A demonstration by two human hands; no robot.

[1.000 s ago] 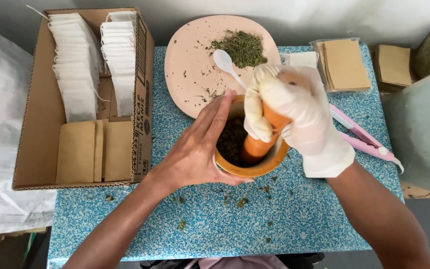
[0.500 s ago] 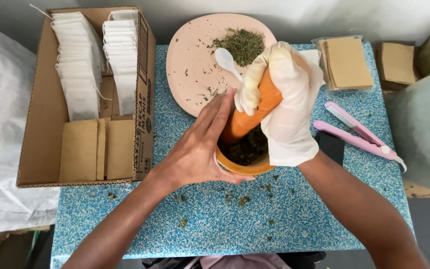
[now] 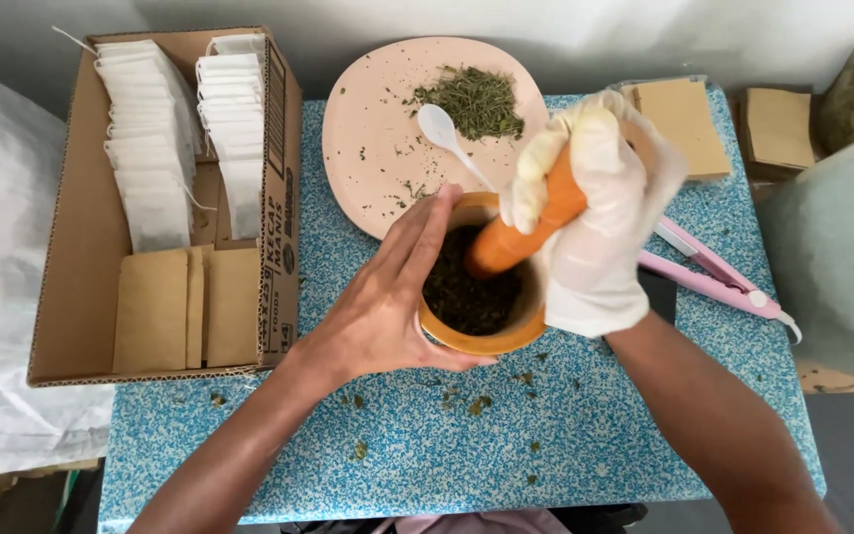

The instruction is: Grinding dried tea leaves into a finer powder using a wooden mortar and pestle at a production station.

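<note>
In the head view, my left hand (image 3: 387,307) is lying open and bare against the left side of the wooden mortar (image 3: 481,341), just below the centre of the frame, fingers stretched flat along its rim and thumb curling round its lower edge, so it is bracing the bowl rather than gripping it. My right hand (image 3: 595,222), in a white glove, is closing tightly round the upper end of the orange pestle (image 3: 516,242), right of centre, and the pestle is slanting down to the left with its thick tip resting inside the mortar above the dark crushed herbs (image 3: 467,297). The mortar is sitting on the blue speckled tabletop (image 3: 585,435), touching the lower edge of the pink plate (image 3: 378,138) in the upper middle, where a white spoon (image 3: 447,133) is lying beside a pile of dried green leaves (image 3: 476,99). A cardboard box (image 3: 81,297) of white and brown sachets is filling the upper left, and a pink hair-straightener-like sealer (image 3: 714,272) is lying at the right. Compared with half a second ago, the pestle is leaning less steeply and its tip is showing further right in the bowl, my gloved hand is sitting a little higher and further right, and my left hand is staying where it was.
</note>
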